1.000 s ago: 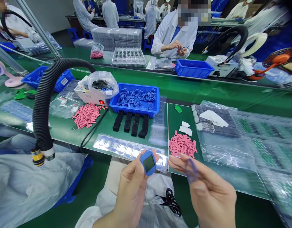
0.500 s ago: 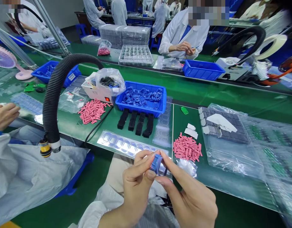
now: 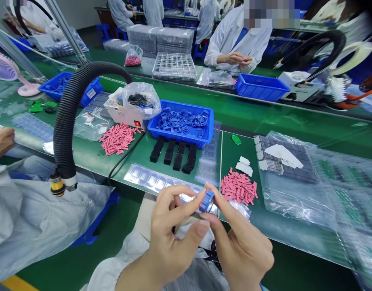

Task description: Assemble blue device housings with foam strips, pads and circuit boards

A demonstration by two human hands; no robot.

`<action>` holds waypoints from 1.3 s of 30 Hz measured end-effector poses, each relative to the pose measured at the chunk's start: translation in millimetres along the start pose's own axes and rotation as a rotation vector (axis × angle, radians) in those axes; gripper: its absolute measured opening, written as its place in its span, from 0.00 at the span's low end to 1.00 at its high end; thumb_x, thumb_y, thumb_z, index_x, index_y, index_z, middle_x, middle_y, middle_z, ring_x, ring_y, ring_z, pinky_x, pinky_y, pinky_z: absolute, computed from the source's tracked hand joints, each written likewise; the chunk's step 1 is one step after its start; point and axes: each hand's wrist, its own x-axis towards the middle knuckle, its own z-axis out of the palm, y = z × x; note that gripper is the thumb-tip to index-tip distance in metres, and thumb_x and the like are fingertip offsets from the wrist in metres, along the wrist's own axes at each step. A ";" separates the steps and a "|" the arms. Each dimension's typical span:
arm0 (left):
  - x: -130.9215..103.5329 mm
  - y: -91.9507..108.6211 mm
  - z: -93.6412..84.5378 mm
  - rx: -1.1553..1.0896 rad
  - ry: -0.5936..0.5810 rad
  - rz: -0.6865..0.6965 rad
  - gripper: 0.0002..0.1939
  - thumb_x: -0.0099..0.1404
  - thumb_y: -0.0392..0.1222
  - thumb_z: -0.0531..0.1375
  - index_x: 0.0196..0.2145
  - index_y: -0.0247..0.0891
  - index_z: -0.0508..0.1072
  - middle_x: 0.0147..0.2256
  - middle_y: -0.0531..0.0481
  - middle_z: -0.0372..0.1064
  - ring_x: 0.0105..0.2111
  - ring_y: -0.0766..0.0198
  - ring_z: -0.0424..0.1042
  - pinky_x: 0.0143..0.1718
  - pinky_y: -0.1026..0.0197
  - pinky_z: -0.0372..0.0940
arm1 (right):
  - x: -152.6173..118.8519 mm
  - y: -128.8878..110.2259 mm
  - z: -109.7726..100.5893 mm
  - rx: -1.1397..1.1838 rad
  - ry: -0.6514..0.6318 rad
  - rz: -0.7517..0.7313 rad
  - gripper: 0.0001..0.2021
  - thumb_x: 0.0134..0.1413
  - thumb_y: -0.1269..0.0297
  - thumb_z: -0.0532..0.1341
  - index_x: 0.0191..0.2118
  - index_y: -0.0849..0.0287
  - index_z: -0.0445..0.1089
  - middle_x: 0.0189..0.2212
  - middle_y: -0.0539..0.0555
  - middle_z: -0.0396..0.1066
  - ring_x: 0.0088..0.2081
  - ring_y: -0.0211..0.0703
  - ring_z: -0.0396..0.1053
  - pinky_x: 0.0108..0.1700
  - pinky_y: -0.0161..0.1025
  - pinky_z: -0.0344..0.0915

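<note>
Head view: both hands' fingers (image 3: pixel 204 197) pinch a blue casing (image 3: pixel 207 201), seemingly just off the table edge (image 3: pixel 119 182).

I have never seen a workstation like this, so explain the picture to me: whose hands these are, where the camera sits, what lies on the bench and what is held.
The camera sits on a worker's head, looking down at their own two bare hands. The left hand and right hand together pinch a small blue frame at the bench edge. On the green bench lie a blue bin of blue frames, four black blocks, two heaps of pink strips and a clear blister strip. A black ribbed hose arches over on the left. Across the bench, another person's hands work separately.
</note>
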 end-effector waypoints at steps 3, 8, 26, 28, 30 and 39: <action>8.4 7.5 -9.5 0.207 -0.016 0.153 0.19 0.56 0.33 0.65 0.45 0.47 0.78 0.30 0.49 0.75 0.28 0.62 0.69 0.29 0.62 0.64 | -3.7 4.9 2.8 -0.070 -0.017 -0.074 0.27 0.56 0.74 0.61 0.61 0.52 0.60 0.47 0.53 0.74 0.42 0.47 0.77 0.44 0.39 0.75; 13.3 8.3 -21.8 0.326 -0.113 0.226 0.22 0.53 0.27 0.65 0.43 0.47 0.79 0.30 0.52 0.79 0.28 0.63 0.74 0.31 0.65 0.66 | -5.2 13.1 0.6 -0.001 -0.080 -0.178 0.28 0.54 0.72 0.64 0.60 0.57 0.60 0.48 0.57 0.74 0.46 0.48 0.75 0.49 0.42 0.73; 10.9 -2.6 -21.7 0.309 -0.401 0.233 0.14 0.60 0.34 0.63 0.44 0.34 0.74 0.37 0.46 0.76 0.37 0.63 0.72 0.39 0.62 0.70 | 3.6 29.4 -25.7 0.236 -0.408 -0.095 0.06 0.59 0.73 0.56 0.40 0.59 0.67 0.32 0.52 0.74 0.35 0.39 0.73 0.55 0.44 0.66; 11.0 -6.8 -20.3 0.296 -0.431 0.279 0.11 0.61 0.34 0.62 0.43 0.36 0.74 0.35 0.49 0.77 0.36 0.65 0.73 0.38 0.64 0.69 | 4.5 29.9 -28.2 0.163 -0.443 -0.161 0.05 0.59 0.74 0.56 0.40 0.60 0.67 0.32 0.53 0.74 0.36 0.39 0.73 0.56 0.44 0.65; 9.2 -11.7 -18.5 0.322 -0.425 0.346 0.10 0.61 0.34 0.62 0.42 0.37 0.74 0.34 0.51 0.78 0.33 0.66 0.73 0.35 0.63 0.68 | 5.0 30.4 -31.0 0.116 -0.466 -0.201 0.05 0.60 0.73 0.56 0.40 0.61 0.66 0.33 0.53 0.73 0.36 0.38 0.72 0.57 0.44 0.63; 5.6 -24.2 -12.4 0.376 -0.369 0.448 0.07 0.59 0.28 0.61 0.36 0.35 0.73 0.30 0.51 0.79 0.27 0.66 0.71 0.28 0.65 0.69 | 3.7 34.9 -34.4 0.039 -0.500 -0.255 0.04 0.61 0.72 0.54 0.39 0.61 0.66 0.31 0.51 0.73 0.34 0.37 0.70 0.57 0.47 0.64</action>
